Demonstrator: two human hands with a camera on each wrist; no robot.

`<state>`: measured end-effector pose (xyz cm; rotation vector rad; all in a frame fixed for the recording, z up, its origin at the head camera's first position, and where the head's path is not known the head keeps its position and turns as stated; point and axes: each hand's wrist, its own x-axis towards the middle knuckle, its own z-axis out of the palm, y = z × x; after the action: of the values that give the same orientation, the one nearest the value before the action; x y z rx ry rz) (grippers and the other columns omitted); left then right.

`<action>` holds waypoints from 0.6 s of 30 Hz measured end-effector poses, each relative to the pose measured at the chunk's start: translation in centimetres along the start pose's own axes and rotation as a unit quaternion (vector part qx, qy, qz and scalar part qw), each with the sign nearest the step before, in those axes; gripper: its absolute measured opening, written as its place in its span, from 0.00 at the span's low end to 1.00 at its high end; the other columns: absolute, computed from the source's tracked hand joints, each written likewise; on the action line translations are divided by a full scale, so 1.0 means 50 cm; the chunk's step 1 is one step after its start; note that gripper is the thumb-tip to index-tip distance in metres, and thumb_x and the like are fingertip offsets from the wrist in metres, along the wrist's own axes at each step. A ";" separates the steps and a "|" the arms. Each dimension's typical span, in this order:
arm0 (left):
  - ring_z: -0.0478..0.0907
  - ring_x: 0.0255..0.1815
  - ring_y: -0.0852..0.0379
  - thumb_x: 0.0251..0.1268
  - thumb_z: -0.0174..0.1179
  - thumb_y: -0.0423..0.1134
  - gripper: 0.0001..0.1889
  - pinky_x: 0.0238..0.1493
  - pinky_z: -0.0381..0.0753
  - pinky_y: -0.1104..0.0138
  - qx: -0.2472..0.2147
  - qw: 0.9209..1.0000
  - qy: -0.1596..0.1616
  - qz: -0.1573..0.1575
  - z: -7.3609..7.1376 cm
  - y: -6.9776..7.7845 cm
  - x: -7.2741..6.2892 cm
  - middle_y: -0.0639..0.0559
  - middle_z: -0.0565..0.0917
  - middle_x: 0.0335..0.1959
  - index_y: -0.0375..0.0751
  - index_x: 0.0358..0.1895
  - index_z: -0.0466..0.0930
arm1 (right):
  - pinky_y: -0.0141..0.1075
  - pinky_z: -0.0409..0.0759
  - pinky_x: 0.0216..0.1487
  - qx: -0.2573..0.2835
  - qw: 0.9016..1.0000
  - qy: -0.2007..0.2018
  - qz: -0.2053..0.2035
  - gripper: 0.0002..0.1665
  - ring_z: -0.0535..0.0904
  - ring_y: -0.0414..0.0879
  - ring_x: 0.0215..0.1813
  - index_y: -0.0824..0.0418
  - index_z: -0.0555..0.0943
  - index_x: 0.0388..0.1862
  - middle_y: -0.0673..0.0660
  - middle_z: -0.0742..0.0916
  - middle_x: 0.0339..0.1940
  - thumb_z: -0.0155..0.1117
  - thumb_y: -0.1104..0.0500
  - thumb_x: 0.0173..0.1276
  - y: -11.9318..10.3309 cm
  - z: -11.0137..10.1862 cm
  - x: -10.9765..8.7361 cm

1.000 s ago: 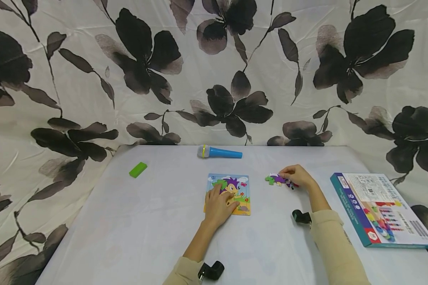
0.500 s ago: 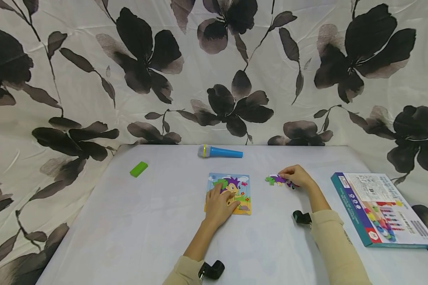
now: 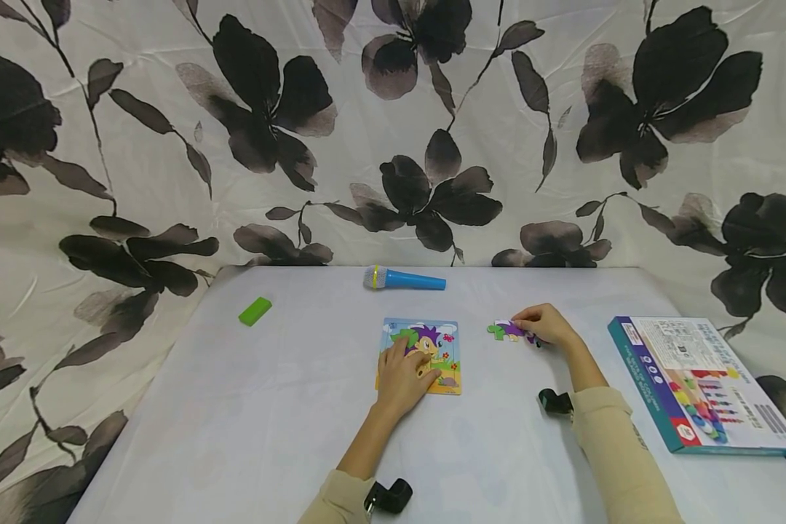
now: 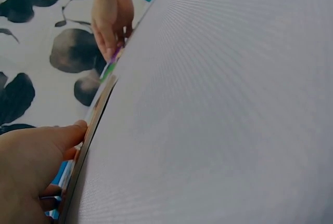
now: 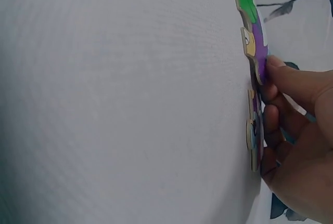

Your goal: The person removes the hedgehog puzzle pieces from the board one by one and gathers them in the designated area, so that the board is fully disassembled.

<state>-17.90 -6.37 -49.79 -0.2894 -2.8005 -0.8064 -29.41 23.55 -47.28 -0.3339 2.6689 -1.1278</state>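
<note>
A square picture puzzle board [image 3: 450, 364] with a purple-haired cartoon figure lies flat in the middle of the table. My left hand [image 3: 399, 378] rests over its left half, fingers spread, covering part of the picture. To the right, my right hand [image 3: 546, 325] holds a purple, green and yellow puzzle piece [image 5: 256, 42] by its edge, thumb against it. Another puzzle piece [image 5: 253, 133] lies under the curled fingers, partly hidden from the head view. The left wrist view shows the left thumb [image 4: 73, 133] on the board's surface.
A blue toy microphone [image 3: 413, 279] lies at the table's back edge. A green block [image 3: 255, 311] is at the far left. On the right lies a large flat box [image 3: 704, 386], close to the right forearm. A floral cloth [image 3: 340, 145] hangs behind.
</note>
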 end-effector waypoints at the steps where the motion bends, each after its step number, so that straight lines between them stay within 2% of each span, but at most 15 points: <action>1: 0.60 0.68 0.40 0.56 0.64 0.51 0.18 0.64 0.57 0.44 0.002 1.000 0.000 0.000 0.000 0.000 0.000 0.37 0.69 0.64 0.42 0.44 0.85 | 0.52 0.72 0.54 -0.001 1.000 -0.001 0.000 0.15 0.76 0.54 0.44 0.71 0.82 0.45 0.67 0.84 0.44 0.58 0.60 0.69 0.000 -0.001 0.000; 6: 0.59 0.69 0.40 0.57 0.64 0.51 0.18 0.65 0.56 0.45 0.001 1.000 -0.003 -0.003 -0.002 0.002 -0.001 0.37 0.69 0.64 0.42 0.44 0.85 | 0.55 0.69 0.59 0.023 1.000 0.007 0.007 0.17 0.75 0.60 0.53 0.72 0.80 0.50 0.69 0.82 0.51 0.56 0.60 0.70 0.004 -0.004 -0.005; 13: 0.58 0.69 0.39 0.57 0.63 0.51 0.18 0.65 0.55 0.44 -0.005 1.000 -0.002 -0.006 -0.004 0.004 -0.001 0.36 0.68 0.65 0.42 0.44 0.85 | 0.54 0.68 0.62 0.070 0.994 0.083 0.007 0.22 0.73 0.63 0.57 0.74 0.76 0.54 0.71 0.79 0.54 0.59 0.58 0.69 0.032 -0.004 -0.023; 18: 0.59 0.69 0.39 0.57 0.64 0.51 0.18 0.65 0.55 0.44 -0.004 1.000 0.001 -0.003 -0.003 0.003 -0.002 0.36 0.69 0.64 0.42 0.44 0.86 | 0.56 0.65 0.64 0.067 0.995 0.067 0.012 0.28 0.70 0.64 0.61 0.74 0.73 0.58 0.72 0.78 0.57 0.65 0.59 0.63 0.048 -0.009 -0.039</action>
<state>-17.77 -6.33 -49.62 -0.2813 -2.7988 -0.8199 -27.97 26.04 -48.50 -0.2084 2.6840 -1.3595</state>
